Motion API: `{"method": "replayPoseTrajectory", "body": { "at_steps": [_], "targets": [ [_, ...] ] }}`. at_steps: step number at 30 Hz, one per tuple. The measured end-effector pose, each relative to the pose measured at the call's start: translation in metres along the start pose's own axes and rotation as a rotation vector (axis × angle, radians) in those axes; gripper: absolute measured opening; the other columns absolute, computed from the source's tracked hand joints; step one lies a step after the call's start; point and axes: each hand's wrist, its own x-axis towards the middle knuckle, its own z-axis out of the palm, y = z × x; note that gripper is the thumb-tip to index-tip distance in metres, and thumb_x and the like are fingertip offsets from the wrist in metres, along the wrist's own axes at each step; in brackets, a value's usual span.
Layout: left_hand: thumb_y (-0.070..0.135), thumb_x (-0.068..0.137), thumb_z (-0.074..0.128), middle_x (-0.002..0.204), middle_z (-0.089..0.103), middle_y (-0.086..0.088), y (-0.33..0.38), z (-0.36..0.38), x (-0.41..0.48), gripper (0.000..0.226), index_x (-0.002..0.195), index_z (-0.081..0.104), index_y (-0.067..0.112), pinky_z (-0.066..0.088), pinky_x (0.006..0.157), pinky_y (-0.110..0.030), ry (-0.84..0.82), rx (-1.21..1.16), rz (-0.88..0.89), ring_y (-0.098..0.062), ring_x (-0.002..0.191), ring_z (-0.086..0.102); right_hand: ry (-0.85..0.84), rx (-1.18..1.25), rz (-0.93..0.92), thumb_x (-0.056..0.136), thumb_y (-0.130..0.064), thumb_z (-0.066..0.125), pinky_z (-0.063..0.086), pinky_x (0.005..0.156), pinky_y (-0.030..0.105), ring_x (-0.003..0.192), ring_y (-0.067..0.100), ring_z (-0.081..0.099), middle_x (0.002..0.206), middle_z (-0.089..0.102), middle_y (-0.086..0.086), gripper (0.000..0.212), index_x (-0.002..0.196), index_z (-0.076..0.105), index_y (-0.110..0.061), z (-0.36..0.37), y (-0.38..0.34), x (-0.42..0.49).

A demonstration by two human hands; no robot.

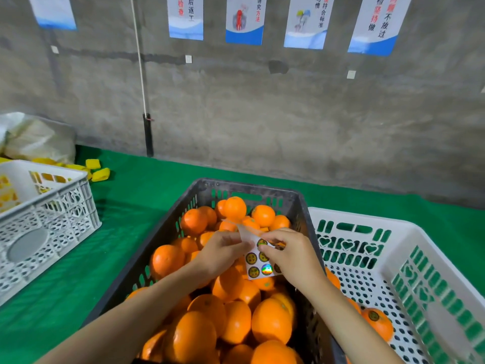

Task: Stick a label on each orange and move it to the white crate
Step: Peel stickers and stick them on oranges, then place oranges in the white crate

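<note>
Risk entry: your left hand [223,249] grips the label sheet [259,261], right hand [284,252] pinching one label—peel crooked and it may fold onto itself.

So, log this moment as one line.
stage: peeling label | left hand: holds label sheet | right hand: pinches label | black crate: full of oranges | right white crate: labelled orange inside
</note>
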Motion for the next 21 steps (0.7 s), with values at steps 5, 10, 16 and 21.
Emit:
{"method": "replayPoseTrajectory", "body": {
  "at_steps": [5,10,16,21],
  "targets": [
    [0.034,0.096,0.061,0.089,0.077,-0.003,0.0028,0.0008,-0.0015,0.024,0.080,0.078,0.026,0.054,0.063,-0.018,0.003,-0.015,0.004,-0.014,0.081,0.074,-0.012,-0.017,0.011,0.087,-0.028,0.073,0.052,0.070,0.013,0.089,-0.009,0.062,0.096,0.070,-0.020,0.017,0.103,0.074,-0.033,0.0014,-0.0020,-0.0016],
    [0.043,0.091,0.061,0.088,0.076,-0.010,-0.0003,0.0004,0.0004,0.038,0.088,0.074,0.008,0.056,0.068,-0.024,0.004,0.009,0.022,-0.020,0.082,0.073,-0.011,-0.053,0.007,0.087,-0.033,0.073,0.054,0.067,0.019,0.085,-0.002,0.063,0.089,0.068,-0.018,0.010,0.097,0.071,-0.033,-0.0008,-0.0044,-0.0026],
    [0.051,0.086,0.061,0.089,0.074,-0.016,-0.0018,-0.0009,0.0000,0.049,0.089,0.072,0.003,0.058,0.074,-0.041,0.024,0.014,0.022,-0.033,0.082,0.070,-0.034,-0.055,-0.038,0.088,-0.030,0.071,0.053,0.064,0.024,0.078,0.001,0.063,0.076,0.064,-0.018,0.019,0.077,0.058,-0.037,-0.0004,-0.0052,-0.0048],
    [0.050,0.088,0.059,0.100,0.068,-0.031,-0.0012,0.0006,-0.0003,0.053,0.101,0.071,0.000,0.047,0.088,-0.066,0.045,0.035,0.015,-0.053,0.097,0.062,0.003,-0.015,-0.080,0.090,-0.027,0.069,0.050,0.077,0.019,0.090,-0.002,0.057,0.090,0.062,-0.019,0.015,0.081,0.062,-0.037,0.0014,-0.0051,-0.0039]
  ]
}}
